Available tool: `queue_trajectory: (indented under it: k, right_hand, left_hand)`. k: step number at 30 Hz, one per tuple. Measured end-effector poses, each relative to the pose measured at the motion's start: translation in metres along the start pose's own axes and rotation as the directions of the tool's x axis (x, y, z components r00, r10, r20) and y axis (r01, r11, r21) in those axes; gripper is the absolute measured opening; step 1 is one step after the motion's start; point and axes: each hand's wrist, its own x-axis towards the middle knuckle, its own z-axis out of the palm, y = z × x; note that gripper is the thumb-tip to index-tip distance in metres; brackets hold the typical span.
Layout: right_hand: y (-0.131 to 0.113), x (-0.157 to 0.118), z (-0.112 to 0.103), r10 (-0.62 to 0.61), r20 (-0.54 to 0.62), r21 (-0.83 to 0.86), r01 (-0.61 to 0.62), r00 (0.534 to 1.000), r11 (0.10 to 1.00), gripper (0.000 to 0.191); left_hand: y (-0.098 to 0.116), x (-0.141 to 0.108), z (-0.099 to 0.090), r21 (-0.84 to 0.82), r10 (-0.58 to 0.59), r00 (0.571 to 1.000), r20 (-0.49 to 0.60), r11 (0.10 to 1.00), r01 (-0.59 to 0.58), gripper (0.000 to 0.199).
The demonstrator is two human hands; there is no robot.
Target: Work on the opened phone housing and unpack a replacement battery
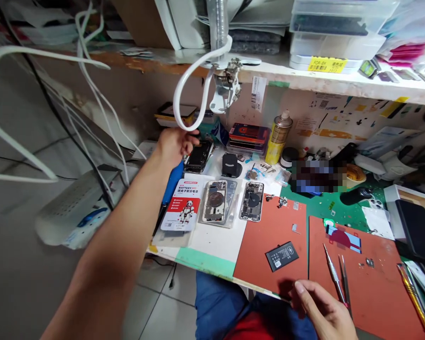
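Left hand [179, 145] outstretched (grip unclear), right hand [322, 304] loosely open near one battery [282, 256], two pale-rimmed opened phones [252, 202]

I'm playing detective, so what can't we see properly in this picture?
All in the head view:
- Whether the left hand holds something: its own fingers are partly hidden and small.
- What lies under the blurry squares: they cover it.
- The tiniest print on the black battery: too small.
- The top of the clear boxes: cut off by the top edge.
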Motion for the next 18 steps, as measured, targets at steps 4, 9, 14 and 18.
queue_trajectory:
  k: [4, 9, 14, 18]
  right_hand:
    - [-0.006, -0.001, 0.005, -0.053, -0.074, -0.032, 0.050, 0.996, 0.998, 0.057]
    - [-0.002, 0.002, 0.012, -0.055, -0.108, 0.013, 0.057, 0.993, 0.998, 0.056]
    - [0.005, 0.007, 0.016, -0.049, -0.155, 0.023, 0.053, 0.987, 0.998, 0.055]
    - [0.002, 0.019, 0.012, -0.095, -0.257, -0.060, 0.083, 0.962, 0.995, 0.051]
  left_hand:
    - [-0.014, -0.094, 0.026, 0.126, 0.027, 0.967, 0.254, 0.990, -0.060, 0.032]
    - [-0.051, -0.210, 0.093, 0.215, 0.292, 0.797, 0.528, 0.862, -0.459, 0.038]
    - [-0.093, -0.269, 0.155, 0.339, 0.501, 0.679, 0.536, 0.609, -0.717, 0.071]
    - [-0.102, -0.284, 0.168, 0.406, 0.483, 0.738, 0.472, 0.623, -0.668, 0.071]
